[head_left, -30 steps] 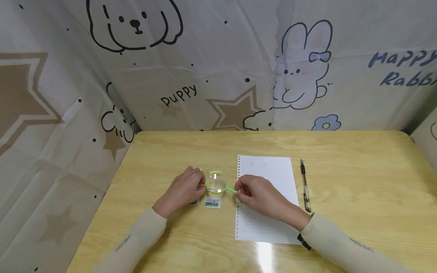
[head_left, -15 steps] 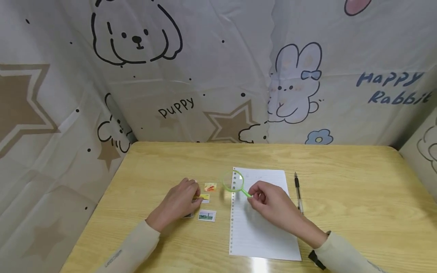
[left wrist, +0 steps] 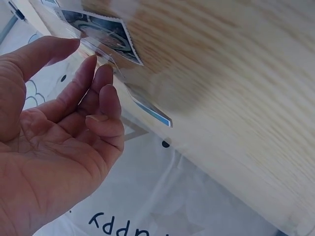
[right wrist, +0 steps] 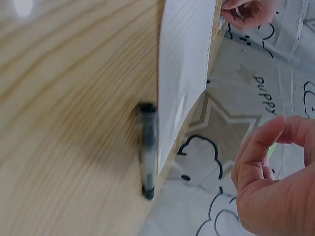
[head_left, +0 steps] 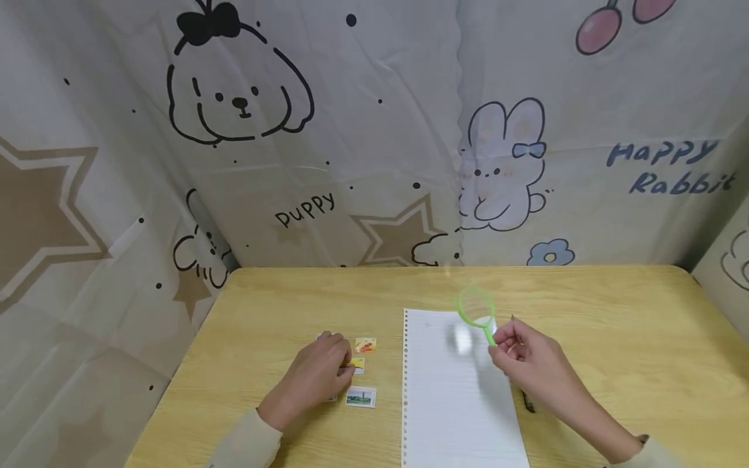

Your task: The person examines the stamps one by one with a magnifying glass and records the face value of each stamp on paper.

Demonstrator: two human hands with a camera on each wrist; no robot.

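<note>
My left hand [head_left: 311, 376] is low over the left of the table, thumb and fingertips pinching the edge of a yellow stamp [head_left: 358, 365]. Just beyond it lies a red-and-yellow stamp [head_left: 365, 345], and nearer me a green landscape stamp [head_left: 361, 397]. Under that hand, the left wrist view shows a dark stamp [left wrist: 106, 32] and a blue-edged one [left wrist: 155, 113]. Raised over the right side of the lined paper [head_left: 450, 403], my right hand [head_left: 535, 364] grips the handle of a green-rimmed magnifying glass [head_left: 476, 305]. In the right wrist view the fingers mostly hide its handle.
A black pen [right wrist: 148, 147] lies along the paper's right side, partly hidden by my right hand in the head view. The wooden table [head_left: 632, 338] ends at a cartoon-printed cloth [head_left: 386, 130] at the back and left.
My right hand has carried the magnifying glass from over the stamps to the right, above the paper's far right corner. The left hand has stayed among the stamps. The head view has tilted up.
</note>
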